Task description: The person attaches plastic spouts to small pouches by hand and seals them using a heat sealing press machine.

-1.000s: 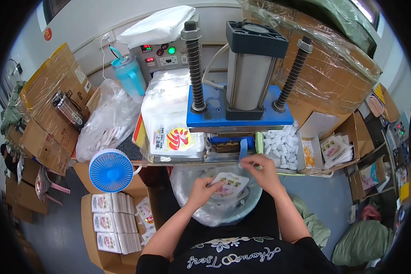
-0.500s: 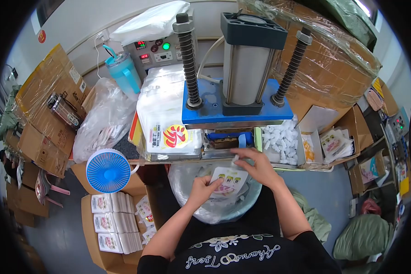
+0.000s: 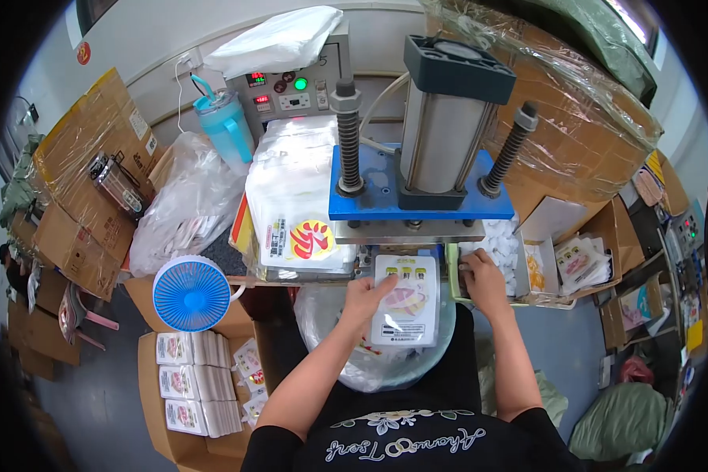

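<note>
My left hand (image 3: 362, 304) grips a white printed pouch (image 3: 406, 322) by its left edge, thumb on the front. The pouch stands nearly upright, print facing me, just in front of the press. My right hand (image 3: 484, 282) has curled fingers at the front left of the small white plastic pieces (image 3: 501, 244), beside a light green strip (image 3: 453, 271). What its fingertips hold, if anything, is hidden. Behind the pouch rises the press with its blue plate (image 3: 417, 206). Flat printed pouches (image 3: 299, 204) lie stacked to the left of the press.
Below the pouch is a plastic-lined tub (image 3: 330, 346). A blue fan (image 3: 191, 293) stands at the left table edge, above a carton (image 3: 153, 393) of bundled pouches. Orange pieces (image 3: 535, 271) and more pouches (image 3: 580, 259) sit in boxes at right. A control box (image 3: 315, 90) stands behind.
My right hand has left the pouch's top edge and moved right to the white pieces. The pouch in my left hand is now more upright and fully in sight. The view has shifted slightly.
</note>
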